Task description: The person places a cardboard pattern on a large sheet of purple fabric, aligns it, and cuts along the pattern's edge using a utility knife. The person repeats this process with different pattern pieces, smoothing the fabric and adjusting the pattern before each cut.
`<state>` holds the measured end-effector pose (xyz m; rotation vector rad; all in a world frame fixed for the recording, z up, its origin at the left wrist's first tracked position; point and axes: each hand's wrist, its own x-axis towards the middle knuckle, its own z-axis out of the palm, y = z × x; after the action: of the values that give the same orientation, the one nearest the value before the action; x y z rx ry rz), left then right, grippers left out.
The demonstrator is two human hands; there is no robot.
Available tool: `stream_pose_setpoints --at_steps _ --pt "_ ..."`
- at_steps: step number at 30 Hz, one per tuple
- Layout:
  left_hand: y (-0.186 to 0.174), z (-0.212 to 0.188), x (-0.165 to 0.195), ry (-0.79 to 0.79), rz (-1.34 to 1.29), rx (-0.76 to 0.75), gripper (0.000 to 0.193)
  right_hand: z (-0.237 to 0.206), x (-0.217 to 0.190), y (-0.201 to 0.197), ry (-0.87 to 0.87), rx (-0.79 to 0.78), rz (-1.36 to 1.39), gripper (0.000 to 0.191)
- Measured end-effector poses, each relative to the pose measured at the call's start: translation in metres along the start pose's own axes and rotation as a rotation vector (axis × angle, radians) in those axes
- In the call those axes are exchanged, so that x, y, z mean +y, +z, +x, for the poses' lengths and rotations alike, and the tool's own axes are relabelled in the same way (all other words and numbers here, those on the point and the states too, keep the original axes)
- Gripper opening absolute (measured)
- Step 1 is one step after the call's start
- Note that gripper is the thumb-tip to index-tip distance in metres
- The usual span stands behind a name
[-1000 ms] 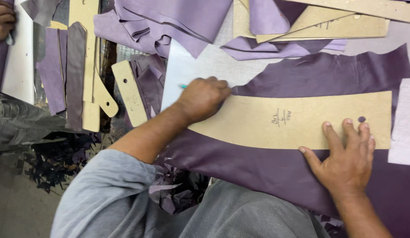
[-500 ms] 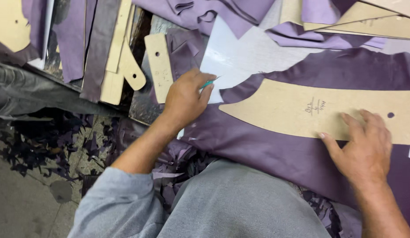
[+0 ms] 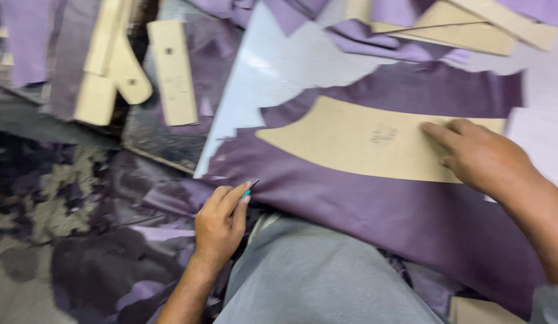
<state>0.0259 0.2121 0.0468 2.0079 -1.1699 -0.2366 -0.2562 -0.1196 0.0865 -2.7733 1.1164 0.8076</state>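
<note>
A person at a cutting table [image 3: 273, 66] presses the right hand [image 3: 483, 157] flat, fingers spread and open, onto a long tan card pattern [image 3: 351, 141] laid across a sheet of purple leather [image 3: 375, 210]. The weight of the palm appears to pin the pattern so it cannot slide on the smooth hide; the hand sits at the pattern's right end, touching it, with the pointed left end of the pattern well apart from it.

The left hand [image 3: 222, 222] is closed around a small tool with a teal handle [image 3: 249, 192], only its tip showing between thumb and forefinger; whether it is a knife or a marker cannot be told. That hand rests at the near edge of the purple leather, below and to the left of the pattern, not touching the pattern, where the hide droops off the table toward the person's grey-clad lap [image 3: 327, 276].

Left of the pattern, a bare pale patch of the table shows where the leather has a jagged cut-out. Further left of the pattern lie more card templates [image 3: 171, 72], one a narrow rounded strip with a hole, resting on darker leather. Beyond the pattern, more purple pieces and tan cards [image 3: 447, 30] are heaped together. Purple offcuts [image 3: 63, 204] litter the floor below the table's left corner.
</note>
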Motion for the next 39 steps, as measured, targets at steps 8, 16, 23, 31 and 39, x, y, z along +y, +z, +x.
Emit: stream_pose_setpoints --at_steps 8,16,23,31,39 --pt "0.168 0.004 0.13 0.429 0.052 -0.178 0.023 0.03 0.074 0.016 -0.373 0.073 -0.085 0.091" --pt "0.31 0.01 0.22 0.679 0.129 -0.243 0.036 0.029 0.087 0.012 -0.429 0.053 -0.029 0.109" --pt "0.344 0.009 0.237 0.718 0.275 -0.298 0.044 0.038 0.099 0.03 -0.488 0.202 0.024 0.064" --pt "0.338 0.009 0.223 0.695 0.341 -0.296 0.036 0.055 0.09 0.034 -0.541 0.235 -0.128 0.079" --pt "0.241 0.039 0.14 0.715 0.402 -0.409 0.036 0.037 0.066 0.006 -0.399 0.063 -0.26 0.108"
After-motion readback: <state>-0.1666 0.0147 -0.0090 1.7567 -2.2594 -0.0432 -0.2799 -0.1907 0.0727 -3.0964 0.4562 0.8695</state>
